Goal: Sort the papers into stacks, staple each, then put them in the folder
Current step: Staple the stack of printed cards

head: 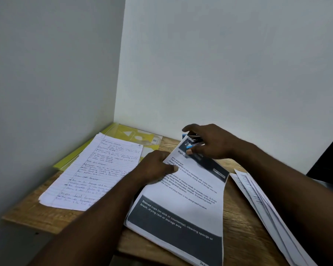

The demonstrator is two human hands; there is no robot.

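A printed stack headed "Wash cups" (186,200) lies in the middle of the wooden desk (242,223). My left hand (154,167) grips its upper left edge, the thumb lying on the text. My right hand (210,141) holds a dark stapler (193,138) clamped over the stack's top corner. A stack of handwritten lined sheets (96,173) lies to the left. A yellow clear folder (135,137) sits in the back corner, partly under those sheets. Another stack of printed papers (261,204) lies at the right, partly hidden by my right forearm.
Grey walls close in the desk on the left and behind. A dark object (329,160) stands past the desk's right edge. Bare wood shows at the front left and between the stacks.
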